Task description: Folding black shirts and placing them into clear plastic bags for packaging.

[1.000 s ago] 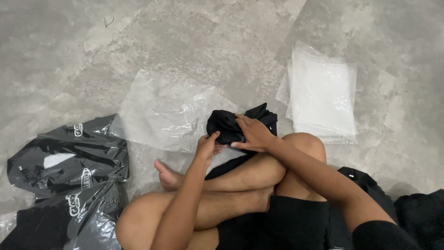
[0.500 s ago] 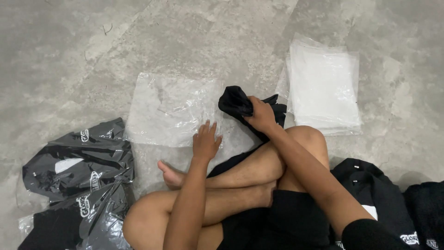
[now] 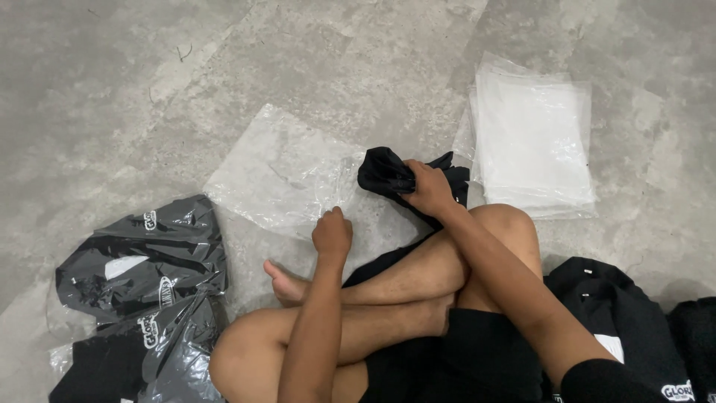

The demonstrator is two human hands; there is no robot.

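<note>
I sit cross-legged on a concrete floor. My right hand (image 3: 430,188) grips a folded black garment (image 3: 388,174), held just above my right knee. My left hand (image 3: 333,231) is closed on the near edge of a clear plastic bag (image 3: 280,172) that lies on the floor in front of me, lifting that edge a little. The garment's end sits at the bag's right edge.
A stack of clear plastic bags (image 3: 533,142) lies at the right. Packed black garments in plastic bags (image 3: 142,261) are piled at the left. More loose black garments (image 3: 619,321) lie by my right hip. My bare foot (image 3: 283,283) rests below the bag.
My left hand let go of the garment, went to the clear bag and closed on its edge. My right hand lifted the garment toward the bag's right side.
</note>
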